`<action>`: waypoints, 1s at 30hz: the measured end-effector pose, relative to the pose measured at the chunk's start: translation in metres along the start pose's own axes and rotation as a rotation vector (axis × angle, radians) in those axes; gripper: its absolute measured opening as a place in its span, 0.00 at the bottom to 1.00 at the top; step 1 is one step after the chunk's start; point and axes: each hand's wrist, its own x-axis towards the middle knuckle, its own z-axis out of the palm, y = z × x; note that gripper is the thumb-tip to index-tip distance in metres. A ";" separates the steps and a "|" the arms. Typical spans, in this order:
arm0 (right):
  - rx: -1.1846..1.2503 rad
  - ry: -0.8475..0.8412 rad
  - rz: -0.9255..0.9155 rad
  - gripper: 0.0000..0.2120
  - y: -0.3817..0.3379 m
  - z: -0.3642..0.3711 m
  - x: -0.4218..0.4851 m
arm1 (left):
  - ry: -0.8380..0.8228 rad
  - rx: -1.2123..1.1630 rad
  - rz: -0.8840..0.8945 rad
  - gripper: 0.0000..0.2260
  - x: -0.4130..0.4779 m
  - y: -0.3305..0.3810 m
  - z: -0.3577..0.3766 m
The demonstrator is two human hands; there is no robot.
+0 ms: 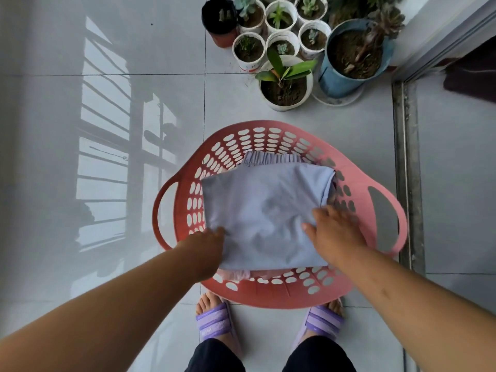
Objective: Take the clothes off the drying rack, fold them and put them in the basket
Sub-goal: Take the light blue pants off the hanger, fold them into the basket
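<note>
A pink perforated laundry basket (pixel 386 210) stands on the tiled floor right in front of my feet. A folded pale lavender garment (pixel 257 205) lies on top of the clothes inside it, with a gathered elastic waistband (pixel 271 158) showing behind it and a bit of pink cloth (pixel 236 275) under its near edge. My left hand (pixel 206 248) holds the garment's near left corner, fingers tucked under the fabric. My right hand (pixel 332 232) lies on the garment's near right part with its fingers spread flat. The drying rack is out of view.
Several potted plants (pixel 284 87) in white tubs and a large blue pot (pixel 349 65) stand on the floor just beyond the basket. A metal door track (pixel 406 167) runs along the right. My feet in purple slippers (pixel 214 323) are at the basket's near rim.
</note>
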 end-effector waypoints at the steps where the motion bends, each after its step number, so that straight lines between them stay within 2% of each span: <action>1: -0.018 0.127 -0.005 0.22 -0.002 -0.005 0.001 | -0.001 0.000 -0.006 0.31 0.001 0.002 0.002; 2: 0.001 0.226 -0.023 0.20 -0.004 -0.010 0.003 | -0.007 0.005 -0.016 0.32 0.003 0.004 0.004; 4: 0.134 0.290 -0.068 0.21 -0.009 -0.022 0.012 | -0.052 0.012 -0.054 0.34 0.004 0.007 0.004; 8: 0.419 0.094 -0.029 0.27 -0.007 -0.033 0.057 | -0.141 0.119 -0.052 0.36 -0.001 0.020 0.002; 12: 0.694 -0.031 0.161 0.28 0.003 -0.026 0.080 | -0.135 0.241 -0.021 0.35 -0.011 0.024 0.001; 14: 0.600 -0.058 0.226 0.23 0.007 -0.022 0.068 | -0.141 0.207 -0.067 0.30 -0.014 0.022 -0.001; 15: 0.514 -0.055 0.245 0.22 0.008 -0.018 0.060 | -0.139 0.167 -0.102 0.25 -0.015 0.021 -0.004; 17: 0.342 0.007 0.232 0.22 0.010 -0.017 0.037 | -0.107 0.105 -0.148 0.19 -0.021 0.019 -0.011; 19: 0.324 0.047 0.176 0.20 0.011 -0.019 0.010 | -0.034 0.099 -0.110 0.21 -0.035 0.020 -0.019; 23: 0.521 -0.048 0.103 0.20 0.009 -0.029 -0.040 | 0.121 0.051 -0.077 0.20 -0.064 0.020 -0.038; 27: 0.510 -0.058 0.047 0.18 0.012 -0.056 -0.082 | 0.210 -0.029 -0.075 0.27 -0.106 0.030 -0.077; 30: 0.509 -0.040 0.017 0.15 0.013 -0.091 -0.116 | 0.294 -0.095 -0.050 0.27 -0.148 0.036 -0.110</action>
